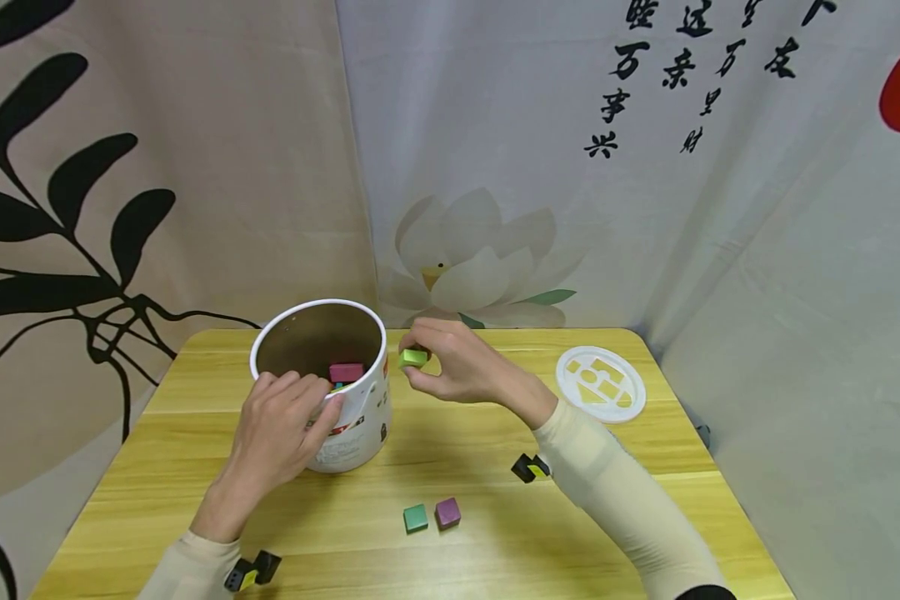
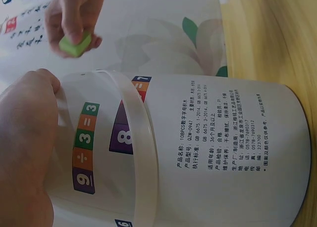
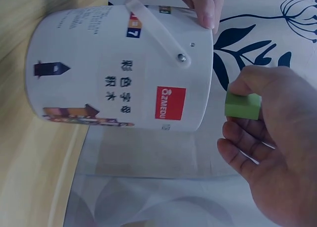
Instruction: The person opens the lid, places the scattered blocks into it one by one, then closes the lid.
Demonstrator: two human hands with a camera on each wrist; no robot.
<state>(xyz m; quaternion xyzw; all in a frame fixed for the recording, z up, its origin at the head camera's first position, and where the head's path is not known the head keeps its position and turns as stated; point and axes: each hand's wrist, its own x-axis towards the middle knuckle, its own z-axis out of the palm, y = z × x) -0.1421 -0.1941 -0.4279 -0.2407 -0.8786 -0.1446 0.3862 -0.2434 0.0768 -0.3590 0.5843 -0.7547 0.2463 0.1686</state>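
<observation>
A white bucket (image 1: 348,429) with printed number tiles and a plastic handle (image 3: 157,31) stands upright on the table. My left hand (image 1: 283,421) grips its near rim, fingers over the edge and thumb along the outside. Inside the bucket lies a dark pink block (image 1: 346,372), with bits of other colours under it. Just right of the rim, my right hand (image 1: 461,362) pinches a light green block (image 3: 242,106) between thumb and fingers, at about rim height. On the table in front of the bucket sit a teal block (image 1: 416,518) and a purple block (image 1: 447,513), close together.
A white round lid (image 1: 600,383) with shaped cutouts lies at the right back of the wooden table (image 1: 540,542). Behind the table's far edge hangs a printed cloth (image 1: 487,167). A second cloth with dark leaves (image 1: 45,208) covers the left side.
</observation>
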